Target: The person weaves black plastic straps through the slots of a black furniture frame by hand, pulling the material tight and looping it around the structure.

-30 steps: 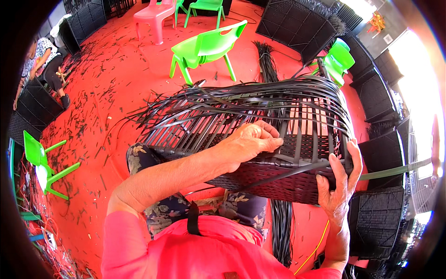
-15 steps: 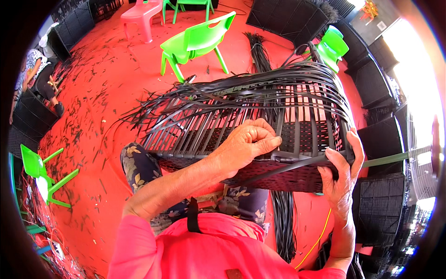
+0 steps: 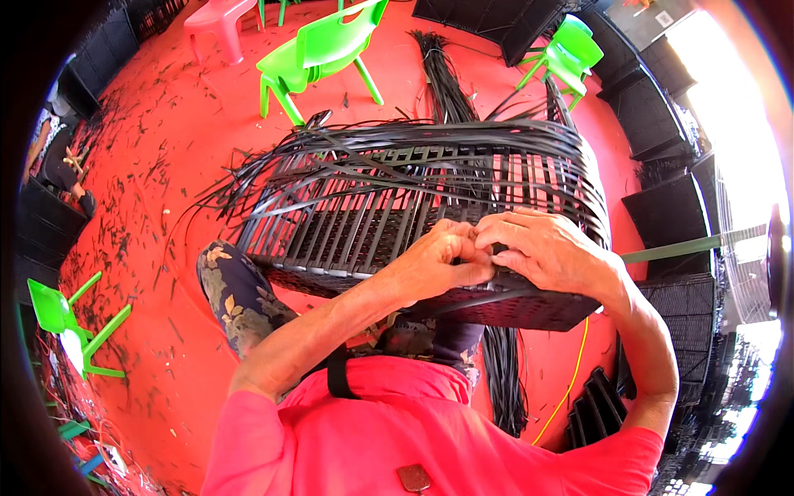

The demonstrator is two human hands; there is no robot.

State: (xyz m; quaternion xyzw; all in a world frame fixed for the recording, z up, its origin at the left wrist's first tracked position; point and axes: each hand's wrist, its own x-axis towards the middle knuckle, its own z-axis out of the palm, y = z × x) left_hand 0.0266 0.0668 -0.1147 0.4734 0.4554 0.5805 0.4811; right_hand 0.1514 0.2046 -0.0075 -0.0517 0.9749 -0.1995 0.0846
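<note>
Across my lap lies a partly woven black wicker panel (image 3: pixel 529 312) on a frame, its front side densely woven. Bars and strips span its top with gaps between them. My left hand (image 3: pixel 451 260) is closed in a pinch at the panel's front edge. My right hand (image 3: pixel 554 250) meets it there, fingers curled with the tips against the left hand's. A bit of black plastic strip (image 3: pixel 499 248) shows between the fingertips; the rest is hidden by the hands. A thick bundle of long loose black strips (image 3: pixel 397 134) drapes over the panel's far side.
Green chairs stand beyond the panel (image 3: pixel 327 50), at far right (image 3: pixel 571 54) and at left (image 3: pixel 62 310). A pink stool (image 3: pixel 219 25) is farther back. Strip bundles (image 3: pixel 503 380) and scraps lie on the red floor (image 3: pixel 165 248). Stacked black panels (image 3: pixel 674 211) line the right. Another person (image 3: pixel 62 161) works at far left.
My right hand has moved left from the panel's right corner to meet my left hand at the front edge. The left hand stays pinched. The whole view has shifted slightly.
</note>
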